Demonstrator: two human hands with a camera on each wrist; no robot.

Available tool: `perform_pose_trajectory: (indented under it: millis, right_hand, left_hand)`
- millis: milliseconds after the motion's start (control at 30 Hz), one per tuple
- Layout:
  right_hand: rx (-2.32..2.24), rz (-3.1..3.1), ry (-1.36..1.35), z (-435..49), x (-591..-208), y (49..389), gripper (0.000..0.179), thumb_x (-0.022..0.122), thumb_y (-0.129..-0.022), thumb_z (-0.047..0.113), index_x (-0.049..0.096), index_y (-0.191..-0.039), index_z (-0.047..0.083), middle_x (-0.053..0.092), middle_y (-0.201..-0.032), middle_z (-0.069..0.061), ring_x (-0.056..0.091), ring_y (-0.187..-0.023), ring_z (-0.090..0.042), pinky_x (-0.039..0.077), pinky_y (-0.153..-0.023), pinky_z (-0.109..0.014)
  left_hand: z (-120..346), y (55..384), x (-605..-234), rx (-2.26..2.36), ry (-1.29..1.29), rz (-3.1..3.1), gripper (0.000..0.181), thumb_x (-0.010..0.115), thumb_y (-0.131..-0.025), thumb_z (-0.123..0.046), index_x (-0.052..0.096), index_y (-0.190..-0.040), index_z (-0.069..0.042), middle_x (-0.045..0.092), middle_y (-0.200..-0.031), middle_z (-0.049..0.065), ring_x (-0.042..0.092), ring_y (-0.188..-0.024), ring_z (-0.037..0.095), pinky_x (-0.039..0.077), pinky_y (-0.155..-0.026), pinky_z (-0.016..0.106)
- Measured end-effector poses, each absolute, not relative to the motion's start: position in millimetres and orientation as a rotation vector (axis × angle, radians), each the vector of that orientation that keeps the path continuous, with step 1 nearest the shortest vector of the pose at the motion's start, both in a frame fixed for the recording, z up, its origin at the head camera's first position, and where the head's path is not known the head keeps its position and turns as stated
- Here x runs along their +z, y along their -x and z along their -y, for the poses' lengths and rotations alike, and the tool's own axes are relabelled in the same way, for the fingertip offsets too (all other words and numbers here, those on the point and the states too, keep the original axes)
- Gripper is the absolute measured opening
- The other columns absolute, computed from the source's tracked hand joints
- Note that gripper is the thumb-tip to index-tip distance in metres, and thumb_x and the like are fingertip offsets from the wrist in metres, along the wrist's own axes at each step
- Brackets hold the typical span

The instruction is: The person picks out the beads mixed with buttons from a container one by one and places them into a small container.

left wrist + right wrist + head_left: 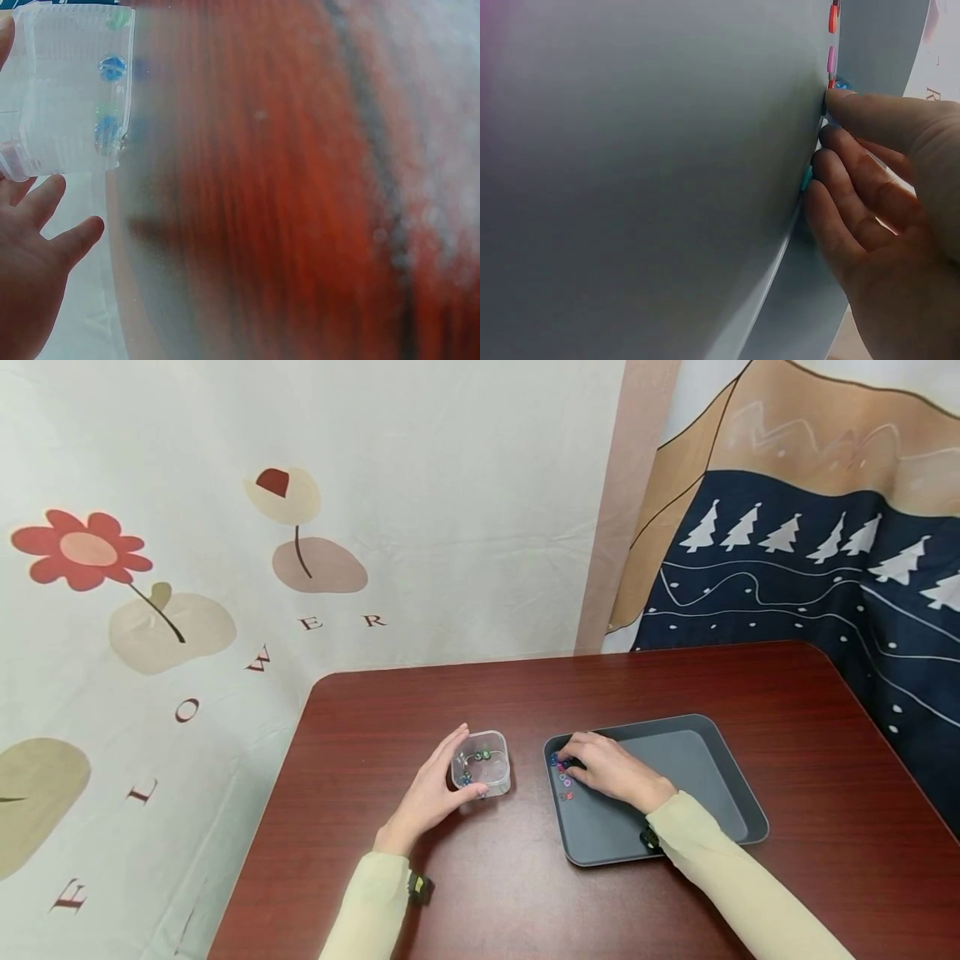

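Note:
A small clear plastic box (492,781) stands on the table at centre, with several green and blue beads (483,754) and what looks like a thin wire or cord inside. My left hand (429,793) holds this box, thumb on the near side and fingers round the left and far sides. In the left wrist view, blue beads (112,67) show through its wall. Over the left end of a grey tray (675,760), my right hand (611,770) reaches down, fingertips among small coloured rings (566,782). The right wrist view shows thumb and fingers apart, beside a teal piece (806,178).
The reddish-brown wooden table (360,727) carries both box and tray. The tray's raised rim runs round the right hand. Behind the table hangs a printed cloth (465,510) with flowers, and a dark blue one (787,577) with trees at right.

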State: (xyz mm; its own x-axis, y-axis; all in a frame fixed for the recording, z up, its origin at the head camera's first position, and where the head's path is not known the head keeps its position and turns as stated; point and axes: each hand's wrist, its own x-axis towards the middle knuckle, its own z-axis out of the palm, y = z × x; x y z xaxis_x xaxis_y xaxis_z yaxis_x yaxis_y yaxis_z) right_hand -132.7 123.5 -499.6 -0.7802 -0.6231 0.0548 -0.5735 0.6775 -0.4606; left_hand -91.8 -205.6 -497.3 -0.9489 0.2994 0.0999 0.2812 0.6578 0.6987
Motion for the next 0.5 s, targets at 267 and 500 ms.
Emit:
perform_pose_trajectory:
  millis: [267, 500]
  right_hand:
    - [-0.749, -2.776, 0.979, -124.2, -499.5, 130.8, 0.016, 0.075, -0.095, 0.008, 0.076, -0.111, 0.010, 0.068, -0.108, -0.002, 0.066, -0.104, -0.020, 0.057, -0.093, -0.041]
    - [-0.821, -2.807, 1.018, -126.9, -492.6, 131.1, 0.014, 0.075, -0.096, 0.013, 0.076, -0.110, 0.011, 0.068, -0.104, 0.001, 0.064, -0.096, -0.016, 0.056, -0.088, -0.039]
  left_hand:
    - [206.0, 91.7, -498.2, 1.181, -0.487, -2.834, 0.097, 0.088, -0.084, -0.037, 0.036, -0.161, -0.009, 0.034, -0.167, -0.001, 0.035, -0.151, 0.022, 0.031, -0.121, 0.047]
    - [205.9, 91.6, -498.1, 1.189, -0.483, -2.835, 0.097, 0.088, -0.084, -0.037, 0.036, -0.161, -0.010, 0.034, -0.167, -0.001, 0.036, -0.150, 0.022, 0.032, -0.120, 0.049]
